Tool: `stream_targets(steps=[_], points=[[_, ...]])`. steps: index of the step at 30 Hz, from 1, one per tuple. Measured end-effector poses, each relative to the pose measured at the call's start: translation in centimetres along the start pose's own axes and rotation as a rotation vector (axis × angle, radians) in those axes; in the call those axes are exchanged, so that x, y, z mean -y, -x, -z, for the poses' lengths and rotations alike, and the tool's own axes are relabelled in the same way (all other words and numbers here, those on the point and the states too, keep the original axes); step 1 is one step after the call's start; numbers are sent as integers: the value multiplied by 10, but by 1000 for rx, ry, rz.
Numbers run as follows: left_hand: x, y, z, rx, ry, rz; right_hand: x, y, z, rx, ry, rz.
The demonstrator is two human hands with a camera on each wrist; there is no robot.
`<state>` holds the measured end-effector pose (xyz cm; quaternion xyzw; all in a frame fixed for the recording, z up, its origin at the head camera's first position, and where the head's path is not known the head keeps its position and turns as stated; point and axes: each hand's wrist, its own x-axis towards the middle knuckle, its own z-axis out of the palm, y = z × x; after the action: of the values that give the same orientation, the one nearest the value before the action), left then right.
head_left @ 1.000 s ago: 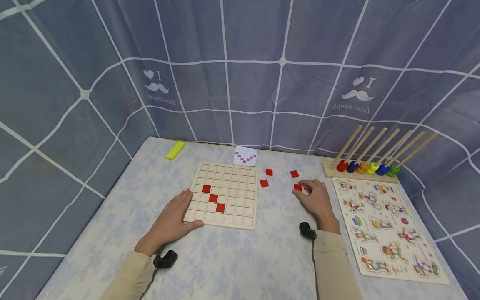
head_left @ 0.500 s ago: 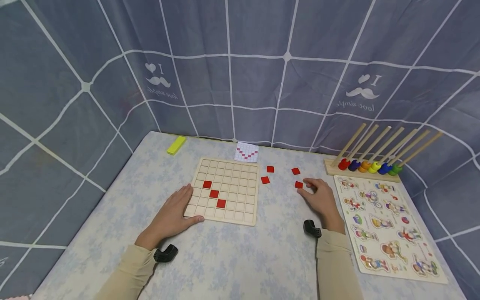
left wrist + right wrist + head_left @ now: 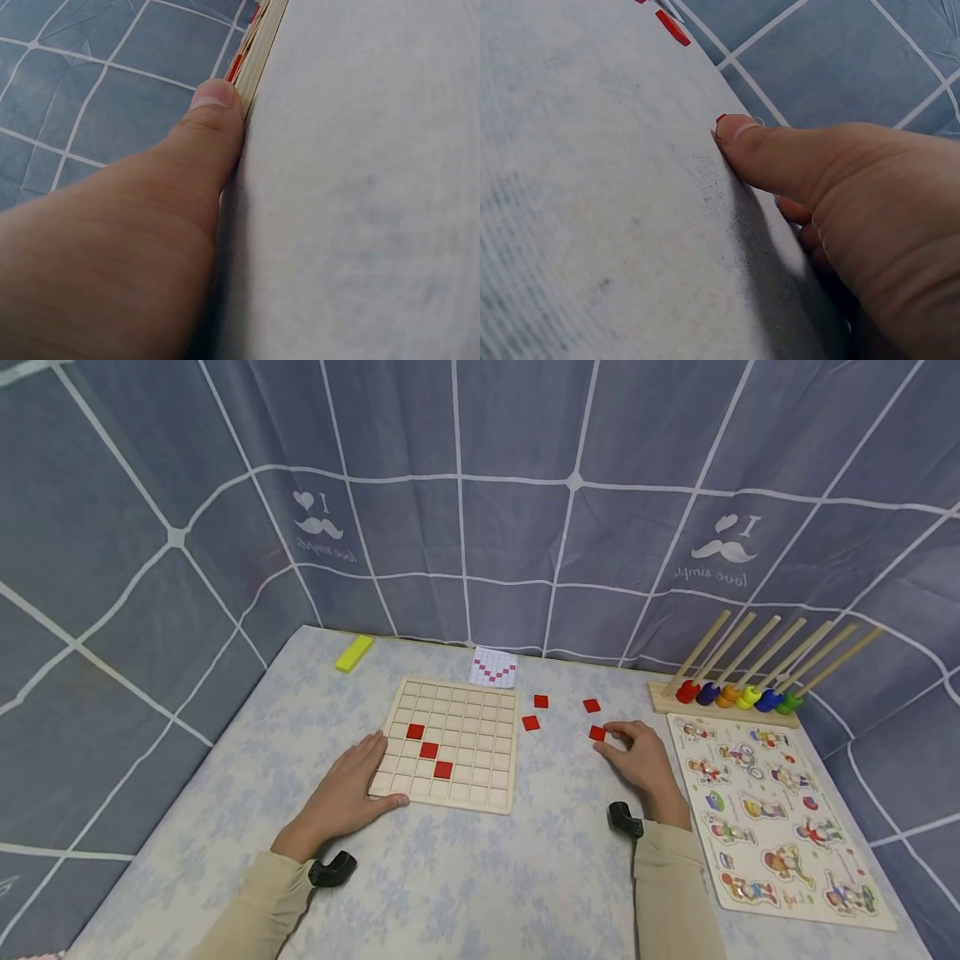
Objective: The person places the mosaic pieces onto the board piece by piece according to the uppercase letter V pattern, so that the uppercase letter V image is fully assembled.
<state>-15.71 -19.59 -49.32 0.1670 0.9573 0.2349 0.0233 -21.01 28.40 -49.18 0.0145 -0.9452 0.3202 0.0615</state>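
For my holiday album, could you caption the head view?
Left hand against a gridded board bearing three red tiles, right hand at another tile.

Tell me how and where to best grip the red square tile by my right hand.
Probably pinch the red square tile by its near and far edges, from the right: it looks thin and flat on the pale table, and your right hand is on that side.

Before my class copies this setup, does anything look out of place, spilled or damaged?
Nothing looks spilled or damaged. The oddest thing is the curtain, whose printed lettering appears mirrored. The red tiles right of the grid board lie at mixed angles, which seems ordinary for pieces in use.
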Motion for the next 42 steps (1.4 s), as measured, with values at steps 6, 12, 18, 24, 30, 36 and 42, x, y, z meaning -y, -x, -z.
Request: stream_targets(steps=[6, 12, 18, 24, 30, 36, 42], points=[[-1, 0, 0, 21, 0, 10, -2, 2, 0, 0, 2, -2], [-3, 1, 3, 16, 3, 8, -2, 1, 0, -1, 6, -3], [-1, 0, 1, 26, -1, 9, -3, 2, -3, -24, 6, -17], [-1, 0, 1, 28, 7, 7, -2, 0, -9, -76, 24, -13], [-1, -4, -1, 24, 1, 10, 8, -6, -9, -118, -12, 18], [0, -5, -6, 22, 4, 4, 47, -17, -11, -112, -87, 111], [1, -3, -6, 8, -18, 5, 99, -34, -34, -16, -134, 176]])
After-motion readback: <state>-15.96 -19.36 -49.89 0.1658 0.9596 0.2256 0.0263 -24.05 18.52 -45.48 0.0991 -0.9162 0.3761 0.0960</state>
